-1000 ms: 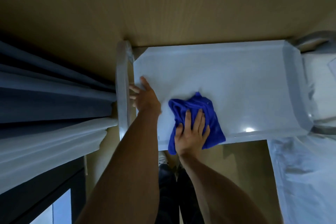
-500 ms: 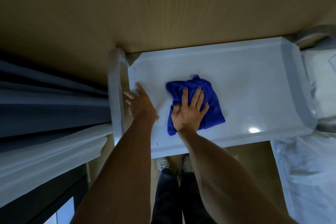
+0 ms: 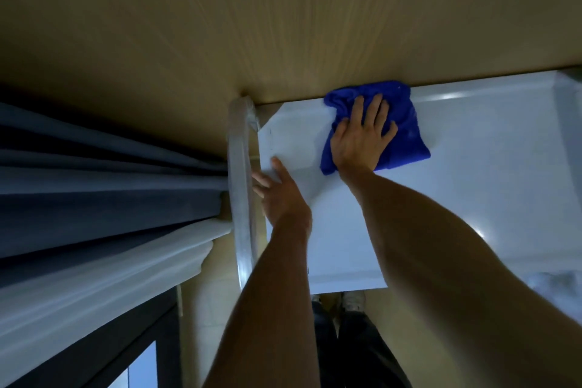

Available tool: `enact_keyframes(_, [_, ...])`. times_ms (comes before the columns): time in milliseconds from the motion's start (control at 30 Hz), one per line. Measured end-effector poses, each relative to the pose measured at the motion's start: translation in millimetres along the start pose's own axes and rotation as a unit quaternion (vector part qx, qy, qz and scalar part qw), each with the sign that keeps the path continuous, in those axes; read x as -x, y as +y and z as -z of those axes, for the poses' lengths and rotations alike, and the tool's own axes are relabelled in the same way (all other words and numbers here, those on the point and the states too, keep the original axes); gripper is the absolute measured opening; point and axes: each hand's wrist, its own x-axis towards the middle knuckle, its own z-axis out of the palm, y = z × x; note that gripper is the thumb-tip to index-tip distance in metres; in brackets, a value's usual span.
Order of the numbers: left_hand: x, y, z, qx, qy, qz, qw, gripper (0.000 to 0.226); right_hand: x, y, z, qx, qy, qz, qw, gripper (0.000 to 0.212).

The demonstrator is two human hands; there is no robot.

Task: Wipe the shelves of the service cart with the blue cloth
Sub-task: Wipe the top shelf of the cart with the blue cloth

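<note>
The top shelf (image 3: 488, 186) of the service cart is a pale white tray with a raised rim, seen from above. A crumpled blue cloth (image 3: 406, 129) lies at the shelf's far edge, against the wooden wall. My right hand (image 3: 362, 135) presses flat on the cloth with fingers spread. My left hand (image 3: 280, 192) grips the shelf's left edge, thumb on top and fingers curled beneath. The cart's handle bar (image 3: 241, 186) runs along just left of that hand.
A tan wooden wall (image 3: 283, 25) rises behind the cart. Grey and white curtains (image 3: 104, 198) hang at the left, with a dark window frame (image 3: 132, 340) below them. My legs and shoes (image 3: 352, 309) stand at the cart's near edge.
My right hand has pushed the blue cloth from the near part of the shelf to its far edge by the wall. My left hand has kept its hold on the left edge.
</note>
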Motion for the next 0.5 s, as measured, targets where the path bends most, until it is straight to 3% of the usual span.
enact_keyframes(100, [2,-3,2,0.017,-0.016,-0.005,1.000,0.143,19,-17,2,-0.013,-0.014,0.073,0.997,0.061])
enact_keyframes(167, [4,-3,8,0.048,-0.021,0.000,0.999,0.134,33,-40,-2,-0.008,-0.040,0.178,0.983,0.066])
enact_keyframes(267, [4,-5,8,0.090,-0.001,-0.022,0.996,0.074,36,-71,-4,0.012,-0.071,0.356,0.932,0.066])
enact_keyframes(333, [1,-3,6,0.081,0.023,-0.021,0.996,0.060,31,-78,-6,0.005,-0.061,0.408,0.911,0.058])
enact_keyframes(400, [4,-3,1,0.030,0.033,0.005,0.999,0.075,30,-77,-8,-0.025,-0.046,0.398,0.916,0.053])
enact_keyframes(500, [7,2,5,-0.011,-0.025,0.033,0.999,0.112,36,-67,-9,-0.044,-0.036,0.394,0.917,0.053])
